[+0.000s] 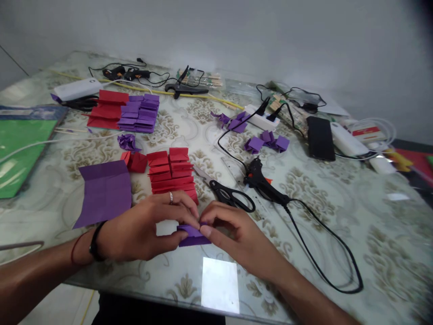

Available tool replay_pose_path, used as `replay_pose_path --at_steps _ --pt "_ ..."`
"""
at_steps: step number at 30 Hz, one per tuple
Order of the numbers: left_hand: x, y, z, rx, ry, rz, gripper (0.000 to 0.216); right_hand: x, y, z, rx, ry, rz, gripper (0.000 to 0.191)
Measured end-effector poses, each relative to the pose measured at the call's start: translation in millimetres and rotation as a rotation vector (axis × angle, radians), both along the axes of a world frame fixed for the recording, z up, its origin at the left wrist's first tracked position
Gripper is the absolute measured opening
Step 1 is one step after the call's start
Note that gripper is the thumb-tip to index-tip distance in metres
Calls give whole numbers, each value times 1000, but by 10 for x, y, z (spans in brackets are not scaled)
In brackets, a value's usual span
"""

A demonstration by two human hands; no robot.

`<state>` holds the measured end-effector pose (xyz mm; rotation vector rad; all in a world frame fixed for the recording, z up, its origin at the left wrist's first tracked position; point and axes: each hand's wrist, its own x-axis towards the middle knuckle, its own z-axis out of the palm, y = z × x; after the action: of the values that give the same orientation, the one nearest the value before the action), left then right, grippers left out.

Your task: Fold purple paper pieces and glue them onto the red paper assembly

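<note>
A small folded piece of purple paper (193,239) is held between both hands near the table's front edge. My left hand (145,225) pinches its left part, with the thumb on the near side. On its right end, the thumb and fingers of my right hand (233,230) close together; the fingertips of both hands meet at the top fold. Just beyond my hands lie folded red paper pieces (171,174) and black-handled scissors (232,194). To the left of them, a creased purple sheet (106,194) lies flat beside my left wrist.
A black glue gun (265,183) with a looping cord lies at right. Behind it are purple paper pieces (267,142), a white power strip (262,118) and a black phone (320,137). Stacked red and purple folds (138,113) and a green pack (27,153) lie at left.
</note>
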<state>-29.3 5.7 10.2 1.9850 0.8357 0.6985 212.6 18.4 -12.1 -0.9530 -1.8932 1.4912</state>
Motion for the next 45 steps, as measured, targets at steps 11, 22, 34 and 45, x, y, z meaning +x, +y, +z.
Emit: replay_pose_path --at_steps 11,22,34,45 --pt "40 15 -99 -26 163 31 10 -17 -37 5 218 -60 -23 8" --pt "61 -21 -121 197 183 50 15 14 -12 71 422 -200 57 9" --pt "-53 -21 -80 309 222 119 16 -41 35 193 548 -196 6 15" --pt "-114 51 -160 341 32 104 19 299 295 199 426 -151 -193 27"
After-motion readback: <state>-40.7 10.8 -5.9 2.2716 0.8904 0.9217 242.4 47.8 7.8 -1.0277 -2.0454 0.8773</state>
